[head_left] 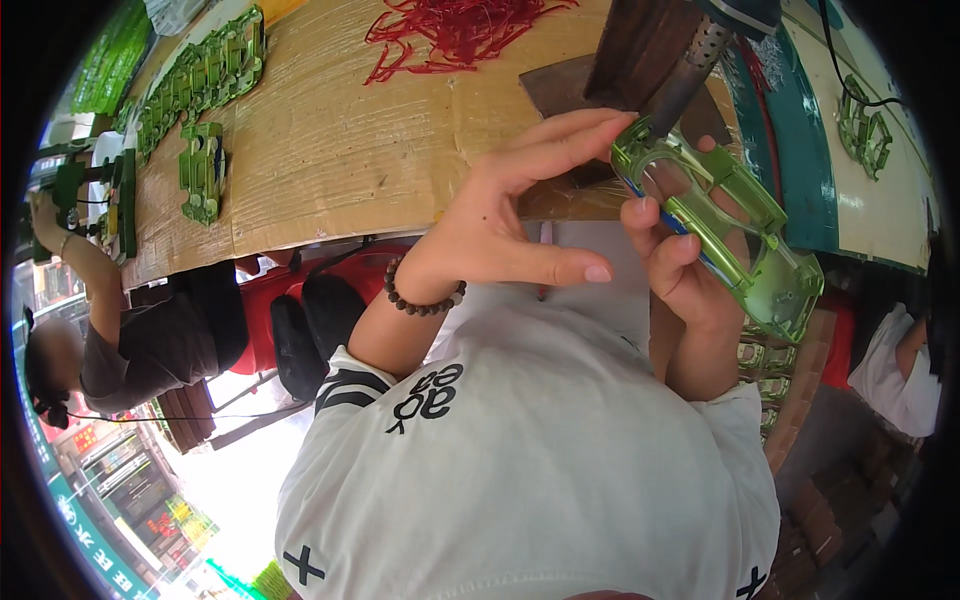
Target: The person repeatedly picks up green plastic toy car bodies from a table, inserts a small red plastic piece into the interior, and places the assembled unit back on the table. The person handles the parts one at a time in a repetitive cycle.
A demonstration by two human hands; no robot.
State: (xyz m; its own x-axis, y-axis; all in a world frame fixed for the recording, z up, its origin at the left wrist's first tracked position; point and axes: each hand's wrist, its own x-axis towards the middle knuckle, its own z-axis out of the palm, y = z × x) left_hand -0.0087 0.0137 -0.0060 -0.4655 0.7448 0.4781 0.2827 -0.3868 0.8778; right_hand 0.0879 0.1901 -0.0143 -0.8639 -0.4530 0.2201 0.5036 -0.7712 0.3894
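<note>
Head view: the shell [748,205] gripped by the right hand [690,285] should be steadied under the tool [690,70], from which the spread left hand [490,215] should be guarded.

Tabletop [330,150]: red strips [455,35], green frames [203,180]

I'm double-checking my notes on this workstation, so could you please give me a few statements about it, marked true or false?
1. The right hand holds a green shell. True.
2. The left hand is clenched into a fist. False: the left hand's thumb is spread away from its fingers.
3. Red strands lie heaped on the table. True.
4. The beaded bracelet is on the right wrist. False: the bracelet circles the left wrist.
</note>
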